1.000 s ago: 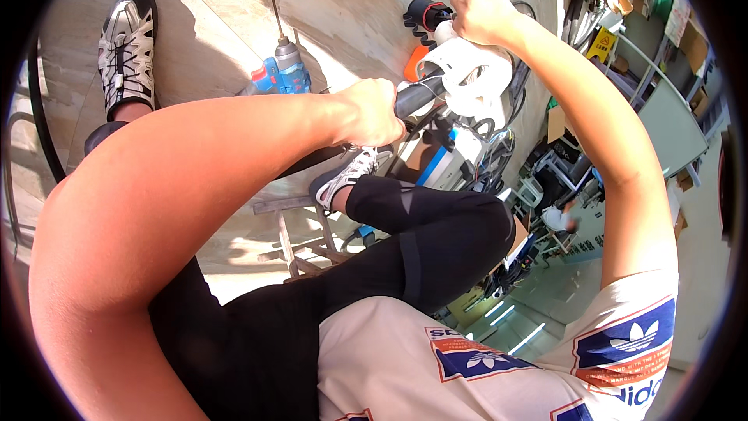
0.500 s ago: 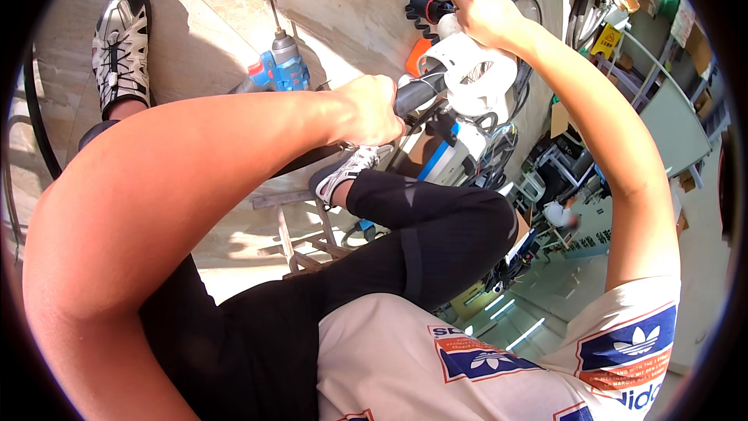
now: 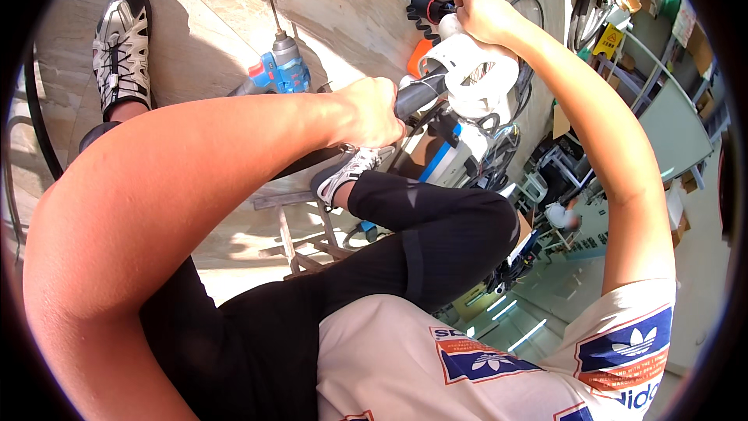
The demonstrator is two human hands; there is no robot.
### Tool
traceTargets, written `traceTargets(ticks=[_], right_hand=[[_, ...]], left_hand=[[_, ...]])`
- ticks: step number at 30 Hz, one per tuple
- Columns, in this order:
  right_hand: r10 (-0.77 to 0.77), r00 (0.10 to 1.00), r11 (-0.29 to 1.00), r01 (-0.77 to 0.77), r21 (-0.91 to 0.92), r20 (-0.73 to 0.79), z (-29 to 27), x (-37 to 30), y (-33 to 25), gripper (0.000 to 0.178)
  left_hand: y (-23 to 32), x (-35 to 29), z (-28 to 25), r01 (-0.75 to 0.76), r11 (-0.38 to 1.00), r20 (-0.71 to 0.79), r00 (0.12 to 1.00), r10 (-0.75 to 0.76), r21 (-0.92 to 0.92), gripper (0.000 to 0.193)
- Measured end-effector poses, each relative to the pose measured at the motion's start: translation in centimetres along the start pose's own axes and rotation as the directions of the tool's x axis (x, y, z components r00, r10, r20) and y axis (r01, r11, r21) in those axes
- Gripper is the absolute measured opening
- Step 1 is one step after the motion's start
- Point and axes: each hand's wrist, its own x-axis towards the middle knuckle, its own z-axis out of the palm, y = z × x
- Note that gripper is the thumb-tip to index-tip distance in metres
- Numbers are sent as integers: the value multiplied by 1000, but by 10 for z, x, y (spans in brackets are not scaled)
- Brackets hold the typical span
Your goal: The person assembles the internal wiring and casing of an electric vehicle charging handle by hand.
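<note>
My left hand (image 3: 370, 114) is closed around a dark grey tube (image 3: 421, 95), which runs on below my wrist. The tube's far end meets a white plastic fitting (image 3: 446, 54) with large round openings. At the top of that fitting my right hand (image 3: 485, 17) is closed on its narrow end; the fingertips are partly hidden. Just left of my right hand is a black cylinder (image 3: 428, 5) with a red ring and a coiled black cord. An orange piece (image 3: 418, 57) shows behind the fitting.
A blue power drill (image 3: 290, 72) with a long bit lies on the tiled floor, left of the tube. Below the fitting stands a boxy machine (image 3: 436, 152) with a blue stripe and loose cables. A wooden stool (image 3: 287, 238) is near my foot. Shelves and another person (image 3: 559, 216) are at right.
</note>
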Motion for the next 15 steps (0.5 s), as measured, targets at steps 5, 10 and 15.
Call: traceTargets(ticks=[5,10,15], right_hand=[[-50,989,998,56,35,-139,-2,3,17,25],[-90,981,992,74,-100,-170,-3,-7,5,25],[-52,982,998,43,-51,-180,6,-13,-4,21]], left_hand=[[-1,2,0,-8,1000,8,1000,8,-4,35],[-1,1,1,3,1000,-2,1000,-3,-7,34],[-1,0,2,3,1000,4,1000,-3,-21,33]])
